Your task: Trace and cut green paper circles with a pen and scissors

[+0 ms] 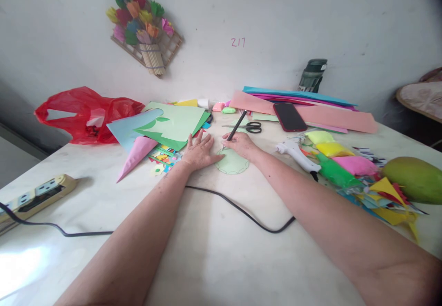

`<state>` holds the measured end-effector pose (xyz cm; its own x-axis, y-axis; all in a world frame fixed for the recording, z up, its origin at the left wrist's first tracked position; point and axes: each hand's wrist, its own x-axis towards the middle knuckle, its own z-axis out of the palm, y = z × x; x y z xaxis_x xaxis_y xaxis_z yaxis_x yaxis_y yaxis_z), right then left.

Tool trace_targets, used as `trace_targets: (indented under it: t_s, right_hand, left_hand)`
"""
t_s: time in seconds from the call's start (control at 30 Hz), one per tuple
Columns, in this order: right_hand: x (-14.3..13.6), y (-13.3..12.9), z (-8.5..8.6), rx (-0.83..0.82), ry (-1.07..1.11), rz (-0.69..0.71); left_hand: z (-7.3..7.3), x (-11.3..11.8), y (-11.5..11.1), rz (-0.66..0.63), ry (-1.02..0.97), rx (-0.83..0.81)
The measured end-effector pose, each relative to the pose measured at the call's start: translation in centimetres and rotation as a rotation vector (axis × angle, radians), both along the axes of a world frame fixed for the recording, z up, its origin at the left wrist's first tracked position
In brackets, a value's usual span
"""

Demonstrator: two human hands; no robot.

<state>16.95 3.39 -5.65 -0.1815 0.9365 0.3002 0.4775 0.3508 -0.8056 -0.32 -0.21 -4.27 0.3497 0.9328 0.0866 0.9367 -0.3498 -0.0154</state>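
Note:
My right hand (241,144) is closed around a black pen (237,125), its tip down at the upper left of a light green paper circle (233,162). Drawn scallop lines run along the circle's edge. My left hand (200,151) lies flat with fingers spread, its thumb at the circle's left edge. Black-handled scissors (253,127) rest just beyond my right hand, by a scrap of pale green paper. Left of my left hand are green paper sheets (176,124), a pink paper cone (137,157) and small coloured cut-outs (162,158).
A black cord (238,209) crosses the table under my forearms from a power strip (37,195). At right lie a white glue gun (299,155), clay packets (331,149) and a green mango-like fruit (412,179). Behind are a phone (289,116), a bottle (312,75) and a red bag (86,112).

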Motion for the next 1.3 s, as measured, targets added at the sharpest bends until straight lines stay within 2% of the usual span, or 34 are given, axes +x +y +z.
trace_targets:
  t_s: [1.07, 1.17, 1.3]
  right_hand:
    - [-0.02, 0.27, -0.17, -0.028, 0.033, -0.039]
    - [-0.03, 0.25, -0.18, -0.015, 0.083, -0.038]
    - [0.13, 0.15, 0.05, 0.03, 0.27, -0.057]
  left_hand:
    - [0.24, 0.03, -0.15, -0.002, -0.003, -0.026]
    - [0.04, 0.04, -0.04, -0.009, -0.017, -0.017]
    - [-0.1, -0.15, 0.28, 0.007, -0.086, -0.024]
